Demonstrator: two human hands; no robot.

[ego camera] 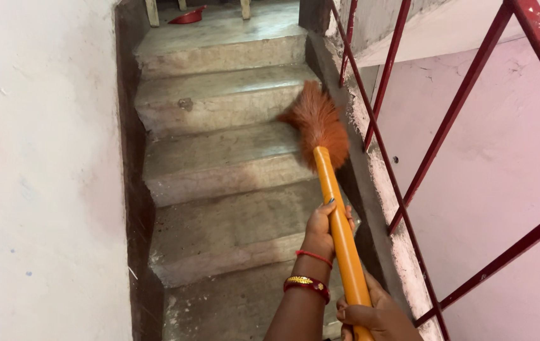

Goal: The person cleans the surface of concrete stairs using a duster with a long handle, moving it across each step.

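I hold a broom [335,196] with an orange handle and a rust-brown bristle head; the bristle head rests on a concrete step toward the top of the staircase [219,164], close against the railing-side edge of that step; the handle slants down from there toward me. My left hand [321,228] has its grip clamped round the handle about midway along, with a thin red thread and a red-and-gold bangle on that wrist; my right hand [380,314] has its grip closed round the lower end of the handle, just below the left. The staircase climbs away from me in bare, stained concrete steps; a red metal railing [409,151] runs along one side of it, above a rough plastered ledge; a pale wall [42,170] bounds the opposite side; a red dustpan [188,15] lies on the landing at the top of the staircase.
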